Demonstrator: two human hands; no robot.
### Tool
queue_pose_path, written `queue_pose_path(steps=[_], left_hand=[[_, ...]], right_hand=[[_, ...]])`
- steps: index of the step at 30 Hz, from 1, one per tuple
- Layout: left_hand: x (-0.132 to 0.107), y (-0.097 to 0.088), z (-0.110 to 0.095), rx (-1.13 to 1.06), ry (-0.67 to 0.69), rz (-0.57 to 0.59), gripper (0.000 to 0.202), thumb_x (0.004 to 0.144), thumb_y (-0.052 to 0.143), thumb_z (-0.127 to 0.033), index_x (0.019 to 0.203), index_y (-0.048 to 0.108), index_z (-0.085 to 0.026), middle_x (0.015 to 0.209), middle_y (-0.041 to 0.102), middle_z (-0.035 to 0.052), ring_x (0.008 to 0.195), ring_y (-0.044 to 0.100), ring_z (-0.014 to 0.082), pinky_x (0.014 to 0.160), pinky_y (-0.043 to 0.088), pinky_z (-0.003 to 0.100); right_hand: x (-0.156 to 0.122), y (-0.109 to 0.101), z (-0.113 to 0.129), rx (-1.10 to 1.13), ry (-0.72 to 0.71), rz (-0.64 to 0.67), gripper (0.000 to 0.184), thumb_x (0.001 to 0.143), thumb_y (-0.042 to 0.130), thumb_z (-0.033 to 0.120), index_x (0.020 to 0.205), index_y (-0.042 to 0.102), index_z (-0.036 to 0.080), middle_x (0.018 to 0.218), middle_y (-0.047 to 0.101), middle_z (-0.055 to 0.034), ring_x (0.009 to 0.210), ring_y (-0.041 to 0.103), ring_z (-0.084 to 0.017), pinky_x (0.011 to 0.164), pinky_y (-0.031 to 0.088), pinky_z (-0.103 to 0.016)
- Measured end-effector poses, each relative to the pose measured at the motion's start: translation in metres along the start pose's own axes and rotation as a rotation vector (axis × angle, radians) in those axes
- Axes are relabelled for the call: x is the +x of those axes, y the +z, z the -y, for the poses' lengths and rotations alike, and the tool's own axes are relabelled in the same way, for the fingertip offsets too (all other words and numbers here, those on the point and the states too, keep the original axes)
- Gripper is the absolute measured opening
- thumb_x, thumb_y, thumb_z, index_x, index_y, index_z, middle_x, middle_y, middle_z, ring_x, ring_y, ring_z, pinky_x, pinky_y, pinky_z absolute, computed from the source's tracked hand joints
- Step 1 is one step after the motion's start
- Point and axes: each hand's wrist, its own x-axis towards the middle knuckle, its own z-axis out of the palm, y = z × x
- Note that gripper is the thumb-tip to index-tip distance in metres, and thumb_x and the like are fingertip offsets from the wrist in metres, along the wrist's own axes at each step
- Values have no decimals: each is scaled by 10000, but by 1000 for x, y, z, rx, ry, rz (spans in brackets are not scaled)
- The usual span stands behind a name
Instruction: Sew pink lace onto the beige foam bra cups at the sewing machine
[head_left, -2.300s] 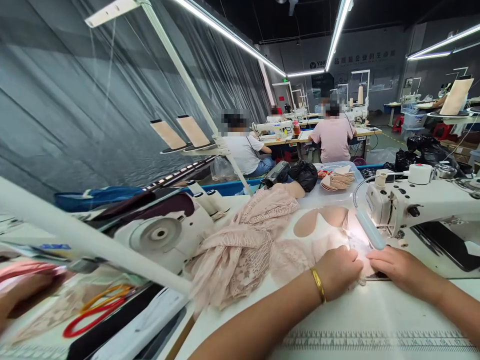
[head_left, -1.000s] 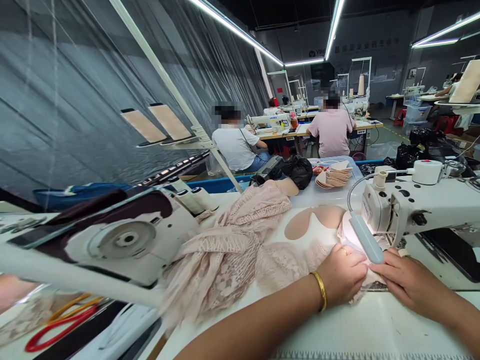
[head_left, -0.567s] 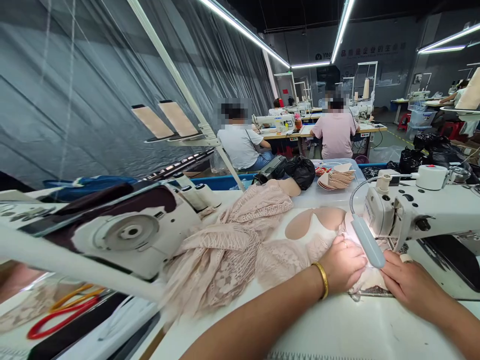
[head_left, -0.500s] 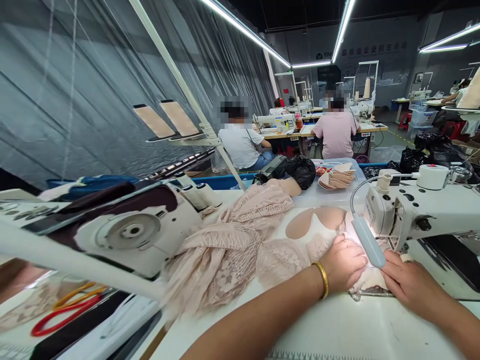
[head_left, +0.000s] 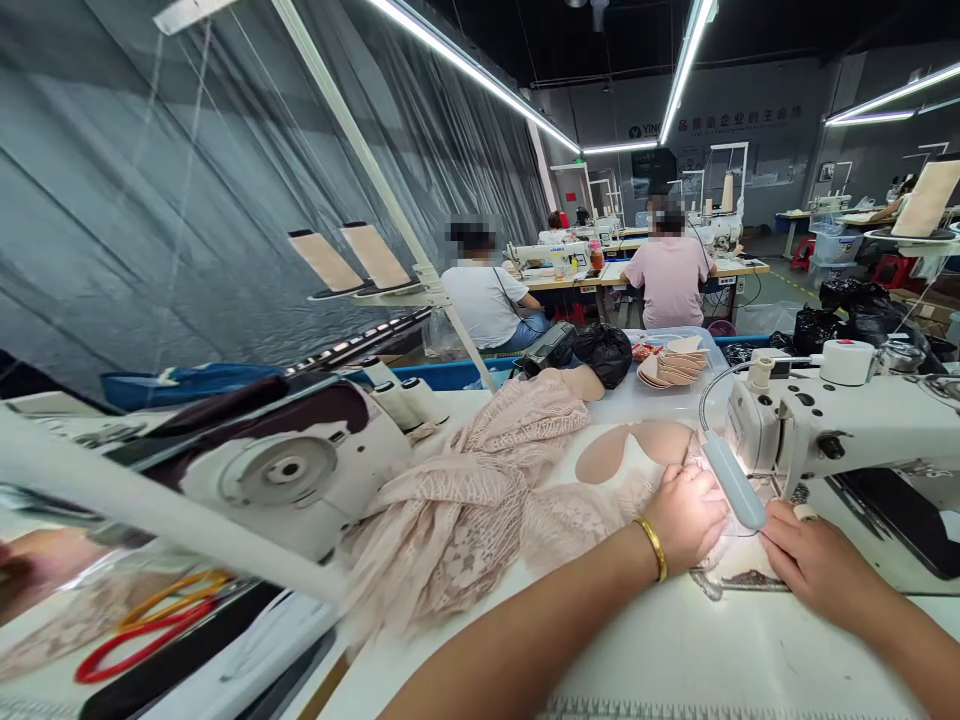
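Beside the needle area of a white sewing machine (head_left: pixel 847 410), my left hand (head_left: pixel 686 515) presses curled fingers onto pale pink lace fabric (head_left: pixel 634 492). It wears a gold bangle and a ring. My right hand (head_left: pixel 814 550) is on the other side of the needle area, its fingers closed together at the fabric's edge. A grey lamp head (head_left: pixel 739 485) hides the needle and part of the fabric between my hands. Two smooth beige bra cups (head_left: pixel 602 455) lie behind my left hand, joined to or touching the lace; I cannot tell which.
A heap of beige lace (head_left: pixel 465 500) covers the table left of my arm. A clear plastic tray (head_left: pixel 720 360) holds stacked beige cups (head_left: pixel 673 362). A thread stand (head_left: pixel 397 220) slants up at left, near red-handled scissors (head_left: pixel 142 640). A black phone (head_left: pixel 900 520) lies under the machine arm. Two people sit ahead.
The view has tilted up and shifted slightly. Both hands stay by the needle area, and the fabric between them has moved only a little.
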Motion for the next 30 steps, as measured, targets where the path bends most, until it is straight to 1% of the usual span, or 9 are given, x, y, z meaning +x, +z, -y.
queue_pose_path(steps=[7,11,14,17,21,23,25,27,30], left_hand=[[2,-15,5,-25,-119,91,202,875,585,-112,1066,648,-125,1041,690,131,964,630,269,888,468,433],[-42,-35,-16,-191,-112,44,309,920,560,-123,1223,607,-165,1110,711,95,1052,642,229,986,473,394],[-90,-35,-62,-914,-260,-72,379,911,710,-413,1222,640,-208,1285,669,135,1215,607,283,1069,455,441],[-116,-24,-107,-1573,-472,31,675,850,670,-738,1228,612,-181,1081,731,155,965,734,271,847,577,411],[-107,-16,-122,-2202,-972,-484,546,795,829,-572,1108,652,-162,1181,724,145,1009,726,203,931,548,312],[-96,-19,-117,-2231,-1047,-759,468,736,909,-404,1070,677,-174,1215,723,110,1009,707,180,925,540,275],[-87,-22,-113,-2225,-1060,-864,472,675,942,-325,1052,691,-191,1180,738,75,992,697,190,896,547,286],[-83,-24,-114,-2217,-1042,-830,458,664,937,-308,1042,709,-187,1114,756,67,969,696,211,875,549,308],[-83,-28,-119,-2364,-950,-556,481,727,888,-393,1098,737,-126,1097,766,122,984,703,253,905,540,343]], right_hand=[[-3,-2,4,100,11,-35,280,1070,377,282,1076,657,275,898,660,-51,788,632,-234,682,518,-375],[3,0,33,534,225,37,295,1068,446,437,1270,595,282,902,694,-26,831,668,-228,735,551,-357],[10,6,63,935,443,37,509,1004,537,540,1419,466,254,758,630,36,701,615,-206,663,519,-328],[6,12,92,1081,520,-57,589,953,627,553,1432,453,260,758,613,41,682,582,-191,676,505,-324],[-30,27,115,1155,540,-217,556,937,677,536,1416,468,346,768,584,46,698,575,-178,693,514,-303],[-52,34,120,1123,549,-248,571,933,678,546,1430,470,356,787,611,27,728,618,-196,718,542,-321],[-68,38,121,1114,551,-233,648,934,663,574,1495,430,348,821,666,-5,759,670,-226,752,575,-360],[-74,36,122,1167,552,-221,741,934,644,606,1564,358,341,890,724,-41,816,713,-253,796,590,-392],[-67,25,122,1274,606,-248,842,908,684,615,1607,303,338,1005,776,-74,916,743,-274,829,591,-385]])
